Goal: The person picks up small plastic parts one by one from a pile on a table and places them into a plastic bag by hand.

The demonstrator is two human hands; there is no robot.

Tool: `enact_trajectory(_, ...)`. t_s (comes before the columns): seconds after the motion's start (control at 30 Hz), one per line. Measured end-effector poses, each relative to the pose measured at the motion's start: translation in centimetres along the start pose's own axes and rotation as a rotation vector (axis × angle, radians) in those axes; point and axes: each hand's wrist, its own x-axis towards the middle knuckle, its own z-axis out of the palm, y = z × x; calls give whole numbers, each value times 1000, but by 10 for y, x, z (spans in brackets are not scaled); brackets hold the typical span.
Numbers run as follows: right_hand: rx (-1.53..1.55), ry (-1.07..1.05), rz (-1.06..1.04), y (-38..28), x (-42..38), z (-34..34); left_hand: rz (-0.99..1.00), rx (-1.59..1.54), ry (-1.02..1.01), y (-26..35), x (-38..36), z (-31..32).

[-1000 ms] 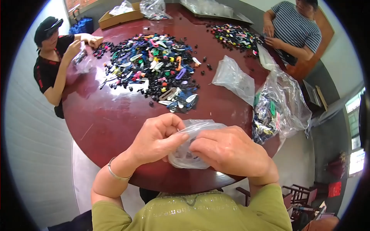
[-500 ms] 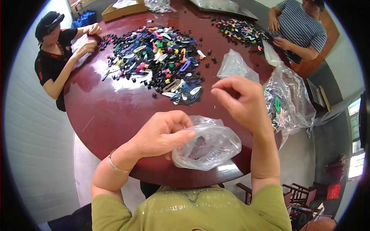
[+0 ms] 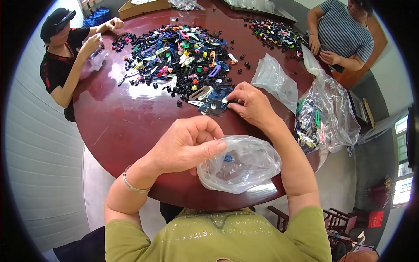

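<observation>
My left hand (image 3: 190, 146) pinches the rim of a clear plastic bag (image 3: 244, 174), its mouth held wide at the table's near edge. Something small and blue (image 3: 228, 158) shows inside the bag. Over the near end of a large pile of hair clips (image 3: 183, 56), my right hand (image 3: 251, 105) is closed, thumb and fingers pinching a hair clip (image 3: 225, 100) with a white end. Dark blue and white clips (image 3: 211, 105) lie right beside those fingertips.
A flat clear bag (image 3: 275, 81) and a filled bag of clips (image 3: 318, 124) lie to the right. Another clip pile (image 3: 275, 32) is farther back. One person (image 3: 65, 56) sits at left, another (image 3: 338, 37) at far right. A cardboard box (image 3: 142, 8) stands at the back.
My right hand has moved forward and left from above the table to the near end of the pile and closed on a clip. The bag's mouth is wider, showing the blue thing inside.
</observation>
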Motion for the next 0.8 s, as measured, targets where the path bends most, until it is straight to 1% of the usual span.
enact_trajectory(0.03,13,11,-10,1,0,1,29,9,27,0,1,0)
enact_trajectory(0.13,-9,81,-94,3,0,2,58,42,11,1,0,-2)
enact_trajectory(0.23,48,20,-28,4,0,-2,78,-12,-18,2,-3,0)
enact_trajectory(0.33,287,-22,114,-6,-1,-20,97,18,95,-2,-1,4)
enact_trajectory(0.43,676,109,174,-40,-8,-48,119,84,163,-4,1,4)
enact_trajectory(0.53,950,136,69,-79,-32,-77,47,153,135,-1,0,1)
enact_trajectory(0.57,1092,127,-13,-89,-39,-79,39,142,146,-1,1,1)
enact_trajectory(0.63,911,-50,-183,-93,-43,-84,15,119,163,-3,4,1)
enact_trajectory(0.67,698,-89,-194,-96,-42,-85,16,93,167,-5,5,2)
enact_trajectory(0.77,631,-52,-194,-79,-32,-71,82,91,170,-7,4,0)
enact_trajectory(0.8,702,-87,21,-82,-31,-77,75,94,179,-6,5,0)
